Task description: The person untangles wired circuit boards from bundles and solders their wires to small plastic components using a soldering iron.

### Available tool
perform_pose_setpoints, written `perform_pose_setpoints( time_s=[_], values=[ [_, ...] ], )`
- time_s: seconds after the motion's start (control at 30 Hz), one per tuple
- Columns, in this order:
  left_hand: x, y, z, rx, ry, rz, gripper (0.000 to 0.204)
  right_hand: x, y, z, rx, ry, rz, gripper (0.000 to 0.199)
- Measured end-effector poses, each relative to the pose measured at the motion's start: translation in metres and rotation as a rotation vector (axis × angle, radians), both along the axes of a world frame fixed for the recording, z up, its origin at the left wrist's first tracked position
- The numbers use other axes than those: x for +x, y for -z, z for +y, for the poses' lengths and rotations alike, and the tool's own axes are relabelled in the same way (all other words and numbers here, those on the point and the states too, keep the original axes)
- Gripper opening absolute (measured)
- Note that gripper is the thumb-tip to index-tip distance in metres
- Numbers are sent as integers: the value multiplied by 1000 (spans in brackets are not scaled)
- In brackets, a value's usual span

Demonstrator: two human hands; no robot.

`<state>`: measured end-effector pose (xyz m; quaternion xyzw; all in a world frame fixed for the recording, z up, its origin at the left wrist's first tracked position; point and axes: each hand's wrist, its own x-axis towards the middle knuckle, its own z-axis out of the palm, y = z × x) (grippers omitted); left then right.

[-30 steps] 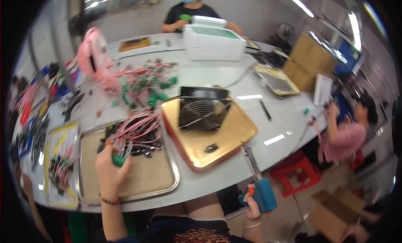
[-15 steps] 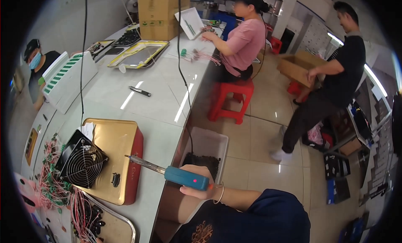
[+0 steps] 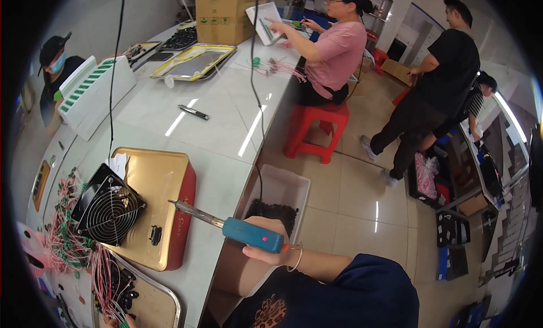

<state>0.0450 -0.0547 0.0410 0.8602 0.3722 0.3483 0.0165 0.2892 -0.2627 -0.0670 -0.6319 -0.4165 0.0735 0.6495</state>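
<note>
A blue-handled soldering iron [image 3: 251,235] sits just below the frame's center, the right hand [image 3: 276,259] closed around its handle, its tip pointing left across the red-and-gold tin [image 3: 169,172]. A black fan [image 3: 110,212] stands at the tin's left. At the bottom left edge, the left hand [image 3: 131,321], mostly cut off, meets red-and-white wires [image 3: 104,280]; whether it grips them I cannot tell. Upper center, a person in pink [image 3: 342,51] sits on a red stool [image 3: 322,121].

white table [image 3: 223,138] | carries: wire tangle [image 3: 65,237] | gold tin [image 3: 164,181] | metal tray [image 3: 155,297] | pen [image 3: 193,112] | foam box [image 3: 104,104]
</note>
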Motion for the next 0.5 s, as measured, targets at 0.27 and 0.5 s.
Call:
perform_pose_setpoints(
  time_s=[0.27, 0.5],
  values=[
    [-11, 14, 10, 53, -88, 31, 28, 0, 1, 2, 18, 37, -56, 35],
    [-55, 77, 52, -171, -245, -32, 53, 1, 2, 2, 23, 27, -28, 35]
  ],
)
